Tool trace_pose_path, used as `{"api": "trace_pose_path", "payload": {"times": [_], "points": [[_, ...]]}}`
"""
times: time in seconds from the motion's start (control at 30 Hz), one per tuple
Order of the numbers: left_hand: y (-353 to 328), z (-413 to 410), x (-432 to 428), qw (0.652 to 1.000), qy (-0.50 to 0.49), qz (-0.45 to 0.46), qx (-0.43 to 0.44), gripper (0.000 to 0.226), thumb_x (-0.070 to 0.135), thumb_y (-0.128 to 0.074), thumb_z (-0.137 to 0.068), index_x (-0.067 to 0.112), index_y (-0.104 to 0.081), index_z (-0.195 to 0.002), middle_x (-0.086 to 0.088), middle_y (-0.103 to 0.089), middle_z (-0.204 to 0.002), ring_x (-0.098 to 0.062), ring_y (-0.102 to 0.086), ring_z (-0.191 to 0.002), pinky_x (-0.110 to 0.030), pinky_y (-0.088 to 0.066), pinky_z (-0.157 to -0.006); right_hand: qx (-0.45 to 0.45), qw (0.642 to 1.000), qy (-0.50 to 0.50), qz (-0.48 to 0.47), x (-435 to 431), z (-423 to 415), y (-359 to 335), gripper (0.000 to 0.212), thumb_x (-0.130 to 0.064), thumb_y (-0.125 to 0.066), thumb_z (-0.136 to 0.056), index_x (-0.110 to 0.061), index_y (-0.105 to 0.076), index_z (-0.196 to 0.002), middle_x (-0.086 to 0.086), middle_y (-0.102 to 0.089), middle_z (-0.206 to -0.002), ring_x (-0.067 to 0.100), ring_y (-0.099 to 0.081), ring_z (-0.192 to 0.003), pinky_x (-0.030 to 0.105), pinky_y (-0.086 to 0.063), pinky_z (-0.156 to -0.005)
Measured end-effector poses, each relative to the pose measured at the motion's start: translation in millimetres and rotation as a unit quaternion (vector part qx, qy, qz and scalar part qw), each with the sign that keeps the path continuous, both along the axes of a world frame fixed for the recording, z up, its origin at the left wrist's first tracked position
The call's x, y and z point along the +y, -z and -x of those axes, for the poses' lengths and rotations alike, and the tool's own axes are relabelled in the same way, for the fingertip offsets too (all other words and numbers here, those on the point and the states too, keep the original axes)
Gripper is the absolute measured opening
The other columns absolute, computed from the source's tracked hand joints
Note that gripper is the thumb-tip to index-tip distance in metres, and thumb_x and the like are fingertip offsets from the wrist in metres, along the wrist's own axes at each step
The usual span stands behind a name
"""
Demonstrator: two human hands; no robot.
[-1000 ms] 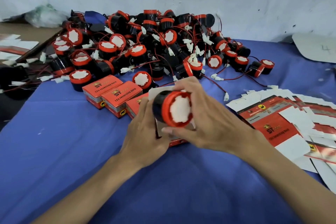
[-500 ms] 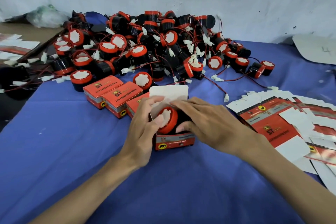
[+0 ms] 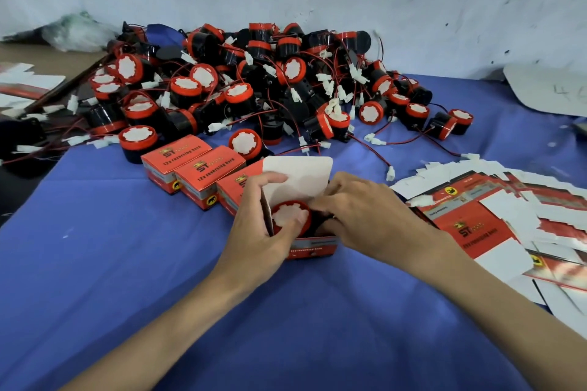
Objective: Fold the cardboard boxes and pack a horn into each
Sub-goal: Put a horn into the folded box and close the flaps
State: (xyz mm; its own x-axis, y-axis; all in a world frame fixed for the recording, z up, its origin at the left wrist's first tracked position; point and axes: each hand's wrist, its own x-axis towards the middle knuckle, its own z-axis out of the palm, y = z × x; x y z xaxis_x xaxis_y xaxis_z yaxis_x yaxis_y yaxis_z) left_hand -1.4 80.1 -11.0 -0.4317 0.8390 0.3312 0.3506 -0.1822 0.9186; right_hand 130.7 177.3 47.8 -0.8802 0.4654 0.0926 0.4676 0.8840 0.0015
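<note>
Even, diffuse light; soft shadows under both forearms. Wide-angle bowing at edges; slight overall softness, no glare.

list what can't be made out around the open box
Head view only.
Horn: body and wire hidden by the open box and both hands.
Right hand: most fingertips hidden inside the box.
Third closed box: mostly behind the left hand.
Flat boxes: small print blurred.

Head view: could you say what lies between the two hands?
A round red-and-black horn in the open red cardboard box, per the head view.
</note>
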Motion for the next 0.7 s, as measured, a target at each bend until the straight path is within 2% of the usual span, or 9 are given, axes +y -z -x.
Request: {"api": "trace_pose_path", "payload": {"times": [0.07, 0.17, 0.27, 0.33, 0.4, 0.43, 0.5, 0.6, 0.7], "points": [[0, -1, 1, 1.0, 0.008, 0.004, -0.004, 0.045, 0.008, -0.069, -0.085, 0.032, -0.041, -0.11, 0.031, -0.056, -0.098, 0.008, -0.055, -0.095, -0.006, -0.041, -0.076, -0.006, 1.0, 0.0, -0.008, 0, 1, 4, 0.035, -0.019, -0.049, -0.09, -0.031, -0.057, -0.122, -0.006, -0.053, -0.11, 0.012, -0.04, -0.115, 0.031, -0.045, -0.067], [3, -2, 2, 1.0, 0.005, 0.014, 0.012, 0.053, 0.01, -0.074, -0.081, 0.035, -0.04, -0.113, 0.017, -0.062, -0.106, -0.003, -0.058, -0.102, -0.019, -0.046, -0.085, -0.005, 1.0, -0.004, 0.008, 0, 0, -1, 0.036, -0.015, -0.05, -0.088, -0.029, -0.058, -0.12, -0.004, -0.054, -0.112, 0.015, -0.044, -0.114, 0.035, -0.049, -0.075], [1, -3, 4, 0.998, -0.014, 0.031, 0.059, 0.06, 0.024, -0.079, -0.075, 0.046, -0.038, -0.113, 0.026, -0.054, -0.111, 0.003, -0.053, -0.106, -0.013, -0.044, -0.085, 0.038, 0.997, -0.033, 0.058, 3, -15, -25, 0.036, -0.008, -0.066, -0.081, -0.02, -0.065, -0.115, -0.001, -0.058, -0.113, 0.021, -0.054, -0.108, 0.042, -0.048, -0.085], [0, -3, 4, 0.996, -0.028, 0.038, 0.074, 0.062, 0.031, -0.08, -0.073, 0.049, -0.036, -0.113, 0.028, -0.051, -0.114, 0.005, -0.051, -0.106, -0.013, -0.043, -0.085, 0.037, 0.999, 0.012, 0.011, 6, -29, -42, 0.029, -0.021, -0.072, -0.081, -0.026, -0.065, -0.109, -0.005, -0.055, -0.104, 0.023, -0.057, -0.1, 0.038, -0.048, -0.079], [0, -4, 5, 0.994, -0.038, 0.041, 0.089, 0.064, 0.034, -0.081, -0.071, 0.052, -0.035, -0.111, 0.03, -0.05, -0.113, 0.007, -0.05, -0.105, -0.014, -0.043, -0.082, -0.03, 0.994, 0.088, -0.054, 4, -37, -54, 0.012, -0.043, -0.065, -0.083, -0.037, -0.06, -0.093, -0.01, -0.055, -0.09, 0.021, -0.056, -0.091, 0.034, -0.048, -0.072], [0, -5, 4, 0.994, -0.041, 0.043, 0.095, 0.064, 0.035, -0.081, -0.07, 0.054, -0.034, -0.11, 0.031, -0.049, -0.112, 0.007, -0.05, -0.103, -0.015, -0.043, -0.082, -0.04, 0.992, 0.1, -0.062, 1, -36, -56, 0.011, -0.046, -0.061, -0.085, -0.036, -0.058, -0.084, -0.01, -0.058, -0.084, 0.021, -0.056, -0.088, 0.035, -0.048, -0.072], [-2, -6, 4, 0.993, -0.044, 0.046, 0.098, 0.065, 0.037, -0.081, -0.07, 0.056, -0.033, -0.109, 0.03, -0.051, -0.11, 0.005, -0.052, -0.1, -0.023, -0.047, -0.082, 0.014, 0.997, 0.072, -0.025, -7, -30, -53, 0.011, -0.034, -0.06, -0.087, -0.029, -0.062, -0.077, -0.008, -0.064, -0.074, 0.022, -0.058, -0.08, 0.035, -0.048, -0.072], [-5, -8, 4, 0.994, -0.044, 0.038, 0.097, 0.064, 0.035, -0.082, -0.07, 0.052, -0.034, -0.109, 0.025, -0.056, -0.106, 0.003, -0.056, -0.096, -0.028, -0.05, -0.081, 0.116, 0.992, 0.034, 0.028, -17, -12, -49, 0.014, -0.017, -0.058, -0.087, -0.018, -0.071, -0.084, -0.002, -0.071, -0.074, 0.022, -0.061, -0.074, 0.035, -0.043, -0.073], [-6, -10, 3, 0.995, -0.027, 0.028, 0.087, 0.061, 0.031, -0.081, -0.07, 0.045, -0.038, -0.111, 0.022, -0.06, -0.104, 0.002, -0.059, -0.096, -0.022, -0.05, -0.079, 0.095, 0.995, 0.022, 0.037, -19, 4, -38, 0.025, -0.021, -0.047, -0.094, -0.019, -0.068, -0.107, 0.0, -0.07, -0.101, 0.024, -0.059, -0.092, 0.036, -0.042, -0.082]]}}
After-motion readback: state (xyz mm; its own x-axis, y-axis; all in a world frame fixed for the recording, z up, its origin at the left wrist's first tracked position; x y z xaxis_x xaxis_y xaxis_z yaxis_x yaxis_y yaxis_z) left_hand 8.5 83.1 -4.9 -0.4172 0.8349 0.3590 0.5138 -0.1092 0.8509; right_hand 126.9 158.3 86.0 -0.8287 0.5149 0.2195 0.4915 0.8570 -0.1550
